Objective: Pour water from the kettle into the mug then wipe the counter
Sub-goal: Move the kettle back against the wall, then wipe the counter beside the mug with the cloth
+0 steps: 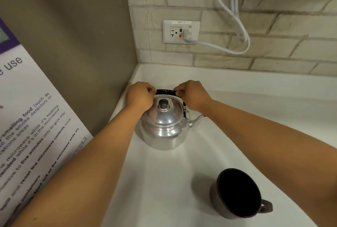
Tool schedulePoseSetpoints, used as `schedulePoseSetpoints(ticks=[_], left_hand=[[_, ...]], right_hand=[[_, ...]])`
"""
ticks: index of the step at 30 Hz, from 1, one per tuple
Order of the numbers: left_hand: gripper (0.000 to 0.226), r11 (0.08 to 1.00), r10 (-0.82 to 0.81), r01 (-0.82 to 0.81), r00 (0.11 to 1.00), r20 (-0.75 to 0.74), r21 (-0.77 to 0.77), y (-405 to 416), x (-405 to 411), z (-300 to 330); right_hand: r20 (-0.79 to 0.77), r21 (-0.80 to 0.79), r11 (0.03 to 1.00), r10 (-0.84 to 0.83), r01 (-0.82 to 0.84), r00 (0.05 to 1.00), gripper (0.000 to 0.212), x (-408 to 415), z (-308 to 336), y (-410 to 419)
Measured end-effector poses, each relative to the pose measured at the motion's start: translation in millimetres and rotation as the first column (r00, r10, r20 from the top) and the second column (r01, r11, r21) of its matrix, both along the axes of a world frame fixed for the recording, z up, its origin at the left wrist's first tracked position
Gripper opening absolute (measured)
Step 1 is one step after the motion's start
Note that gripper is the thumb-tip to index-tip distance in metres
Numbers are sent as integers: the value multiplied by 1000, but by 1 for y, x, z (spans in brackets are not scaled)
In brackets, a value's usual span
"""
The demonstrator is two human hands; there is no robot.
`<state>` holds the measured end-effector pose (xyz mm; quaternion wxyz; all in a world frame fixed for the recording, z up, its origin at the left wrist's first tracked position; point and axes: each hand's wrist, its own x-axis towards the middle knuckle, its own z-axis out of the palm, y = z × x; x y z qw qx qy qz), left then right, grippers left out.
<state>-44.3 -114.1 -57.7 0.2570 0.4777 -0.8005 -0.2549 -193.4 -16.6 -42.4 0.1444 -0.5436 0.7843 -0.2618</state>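
Observation:
A shiny metal kettle [164,128] stands on the white counter [164,181] near the back left corner, lid on, spout pointing right. Its black handle [166,91] arches over the lid. My left hand [139,97] grips the handle's left end and my right hand [191,95] grips its right end. A grey mug [237,194] with a dark inside stands upright at the front right, handle to the right, apart from the kettle and both hands.
A brick-tiled wall with a socket [181,31] and a plugged-in white cable [233,17] rises behind the counter. A brown side wall with a printed notice [27,126] closes off the left. No cloth is in view.

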Motion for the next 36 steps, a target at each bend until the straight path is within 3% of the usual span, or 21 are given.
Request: schedulePoseSetpoints(ticks=[5, 7, 11, 15, 18, 20, 22, 26, 32, 36], left_hand=[[34, 999, -38, 38, 999, 35, 11, 13, 6, 14], [36, 992, -50, 44, 998, -46, -116, 33, 16, 23], [23, 915, -183, 95, 964, -194, -392, 104, 43, 23], [17, 905, -267, 169, 941, -210, -390, 193, 72, -17], [33, 951, -243, 232, 969, -34, -206, 249, 96, -62], [52, 957, -257, 276, 950, 180, -90, 274, 111, -88], [63, 946, -275, 317, 896, 348, -69, 287, 120, -106], [65, 942, -266, 326, 868, 421, -78, 289, 117, -106], [65, 940, -247, 325, 858, 451, -103, 286, 117, -113], [65, 937, -232, 324, 855, 464, -128, 287, 118, -116]], right_hand=[[29, 17, 1000, 0, 0, 1000, 39, 3, 14, 25], [46, -63, 998, -8, 11, 999, 40, 5, 27, 53], [10, -288, 957, -40, 41, 999, 29, 17, 41, 148], [26, -348, 914, -213, 209, 977, 22, 39, 7, 280], [40, -223, 919, -323, 324, 945, 26, 64, -42, 367], [-45, 17, 967, -254, 255, 966, 37, 86, -72, 407], [-188, 175, 973, -117, 151, 975, 54, 102, -99, 430], [-273, 245, 961, -58, 128, 960, 57, 81, -110, 413], [-315, 296, 948, -18, 116, 949, 57, -7, -108, 309], [-325, 296, 949, -4, 106, 946, 57, -7, -112, 300]])
